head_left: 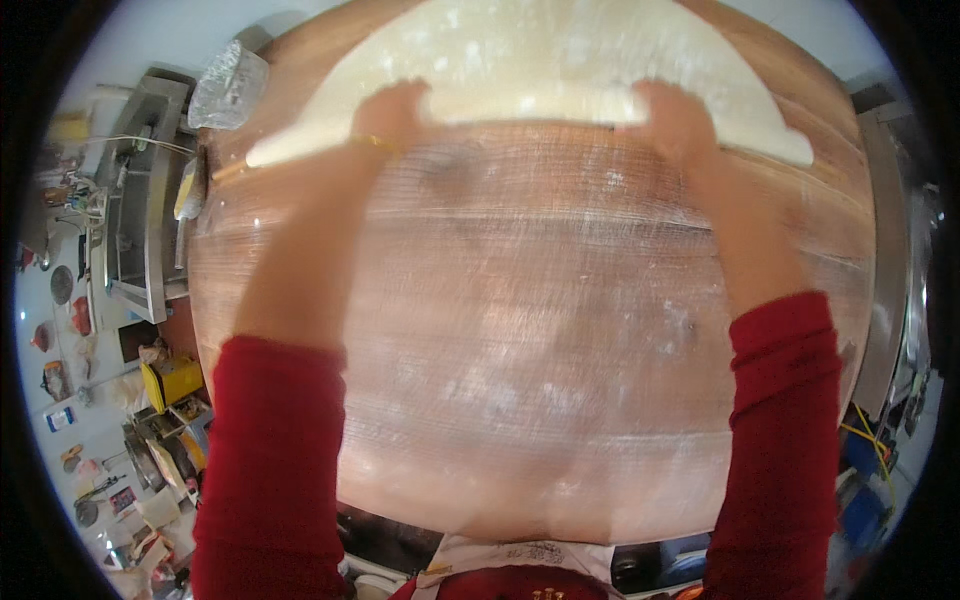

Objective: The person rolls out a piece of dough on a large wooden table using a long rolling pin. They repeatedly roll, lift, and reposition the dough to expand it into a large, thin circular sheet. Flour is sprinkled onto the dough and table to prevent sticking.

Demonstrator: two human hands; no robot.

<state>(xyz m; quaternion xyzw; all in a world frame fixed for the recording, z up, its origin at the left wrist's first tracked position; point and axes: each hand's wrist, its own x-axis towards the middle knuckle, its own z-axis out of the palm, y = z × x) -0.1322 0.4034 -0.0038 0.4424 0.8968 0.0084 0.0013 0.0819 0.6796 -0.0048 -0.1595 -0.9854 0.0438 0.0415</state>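
Note:
A wide, pale sheet of dough (540,50) lies across the far part of the wooden board. Its near edge is wrapped around a long rolling pin, whose bare wooden tip (228,173) sticks out at the left end. My left hand (390,113) curls over the dough-covered pin left of the middle. Matching it on the right, my right hand (678,120) also closes over the roll. Both arms are stretched forward, and the hands are somewhat blurred. The fingertips and most of the pin are hidden.
The floured wooden board (530,350) spreads between my forearms. At its far left sits a clear plastic bag (230,85), near a metal rack (140,200). A yellow box (172,382) stands beyond the left edge. A metal surface (885,260) runs along the right.

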